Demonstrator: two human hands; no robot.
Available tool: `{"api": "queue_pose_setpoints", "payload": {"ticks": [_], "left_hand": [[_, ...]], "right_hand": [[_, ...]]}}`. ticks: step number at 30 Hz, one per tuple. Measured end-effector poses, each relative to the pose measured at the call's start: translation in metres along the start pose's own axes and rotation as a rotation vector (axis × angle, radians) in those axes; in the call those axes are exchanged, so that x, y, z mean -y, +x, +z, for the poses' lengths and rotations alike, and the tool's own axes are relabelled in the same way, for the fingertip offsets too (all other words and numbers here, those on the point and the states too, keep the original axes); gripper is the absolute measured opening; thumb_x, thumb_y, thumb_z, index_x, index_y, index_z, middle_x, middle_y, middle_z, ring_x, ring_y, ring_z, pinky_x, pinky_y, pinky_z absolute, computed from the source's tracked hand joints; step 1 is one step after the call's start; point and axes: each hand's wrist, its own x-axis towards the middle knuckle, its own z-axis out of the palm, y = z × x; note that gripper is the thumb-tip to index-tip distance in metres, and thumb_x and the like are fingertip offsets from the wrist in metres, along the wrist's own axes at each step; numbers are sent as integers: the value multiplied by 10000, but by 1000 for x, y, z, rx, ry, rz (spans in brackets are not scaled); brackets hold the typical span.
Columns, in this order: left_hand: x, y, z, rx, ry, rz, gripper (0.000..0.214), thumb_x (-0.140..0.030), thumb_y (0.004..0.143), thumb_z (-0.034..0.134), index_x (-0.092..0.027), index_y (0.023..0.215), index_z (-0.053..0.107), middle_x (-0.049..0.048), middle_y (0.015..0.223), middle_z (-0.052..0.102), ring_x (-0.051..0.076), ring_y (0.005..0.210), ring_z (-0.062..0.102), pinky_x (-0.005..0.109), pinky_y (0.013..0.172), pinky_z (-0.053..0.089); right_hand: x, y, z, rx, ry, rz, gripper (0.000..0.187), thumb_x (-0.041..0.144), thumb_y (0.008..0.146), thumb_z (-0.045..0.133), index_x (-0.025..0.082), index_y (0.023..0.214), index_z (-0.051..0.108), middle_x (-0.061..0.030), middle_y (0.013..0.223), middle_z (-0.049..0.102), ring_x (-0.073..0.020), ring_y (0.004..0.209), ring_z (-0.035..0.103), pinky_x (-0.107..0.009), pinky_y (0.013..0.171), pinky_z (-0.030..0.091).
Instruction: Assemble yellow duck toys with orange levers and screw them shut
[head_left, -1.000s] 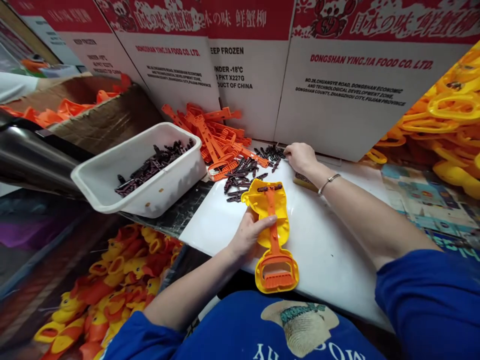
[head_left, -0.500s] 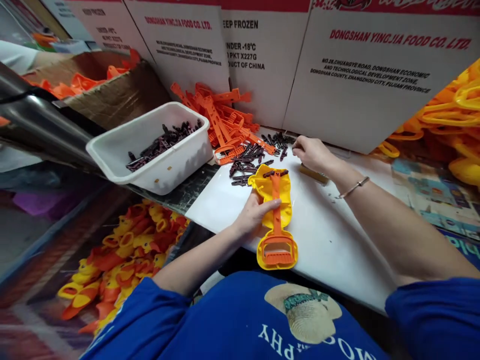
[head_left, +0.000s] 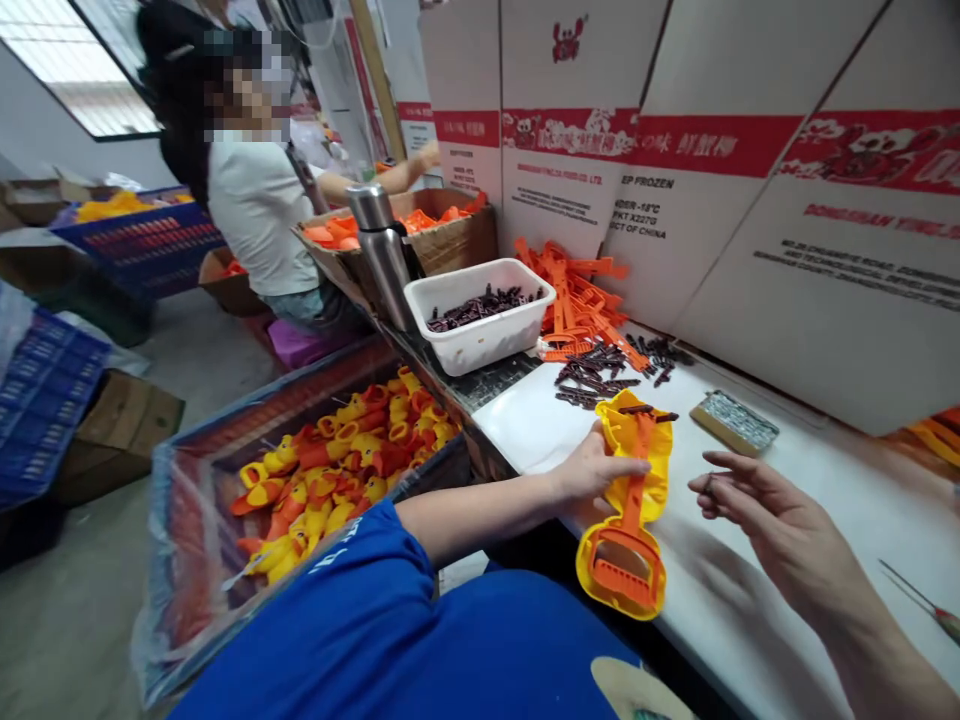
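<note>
"Where are your hands?"

"Low, right of the frame's centre. My left hand [head_left: 592, 468] grips the yellow shell [head_left: 658, 468], hollow side facing me, with the thumb pressed across the orange strip [head_left: 634, 505] inside it. My right hand [head_left: 776, 515] is at the lower right, apart from the shell, thumb and fingertips drawn close on a small dark piece [head_left: 709, 487], too tiny to identify."

"Which step is this?"

"Fitting small parts into the shell, I'd judge: the strip lies in it, and a dark crosspiece [head_left: 652, 411] sits across its top end. The next move seems to call for a steady left grip and careful placing of whatever my right fingertips have."

"What's around you, and does anything get in the way?"

"My left thumb covers part of the strip. Loose dark parts [head_left: 592, 375] lie just beyond the shell's top, near enough to be knocked. Behind them is a heap of orange strips [head_left: 574, 290], with a white tub [head_left: 480, 350] of more dark parts left of it. A rough-topped block [head_left: 735, 420] sits above my right hand, and a thin tool [head_left: 926, 605] lies at the right edge. At lower left, a lined crate [head_left: 176, 480] holds yellow-and-orange duck toys [head_left: 352, 450]; a co-worker [head_left: 255, 205] sits at upper left."
</note>
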Motion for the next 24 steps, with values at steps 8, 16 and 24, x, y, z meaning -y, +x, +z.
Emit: {"api": "queue_pose_setpoints", "payload": {"ticks": [8, 16, 24], "left_hand": [[11, -8, 30, 136, 73, -105, 531, -290, 677, 879, -138, 1135, 658, 121, 1130, 723, 217, 933, 708, 385, 906, 561], [13, -12, 47, 108, 142, -129, 547, -249, 692, 872, -171, 1159, 599, 67, 1072, 708, 189, 928, 690, 365, 909, 566], [17, -13, 50, 103, 194, -135, 583, -248, 682, 869, -174, 1172, 562, 75, 1118, 678, 212, 1005, 662, 389, 957, 532]], "right_hand": [[-1, -28, 16, -73, 407, 46, 359, 388, 623, 949, 220, 870, 750, 2, 785, 746, -124, 677, 721, -254, 694, 627], [-6, -30, 16, -222, 238, -140, 220, 273, 684, 871, 220, 876, 778, 19, 739, 739, -102, 609, 675, -223, 599, 594], [-8, -30, 20, -371, 97, -283, 142, 229, 723, 817, 224, 854, 764, 19, 792, 759, -116, 636, 682, -256, 629, 611]]}}
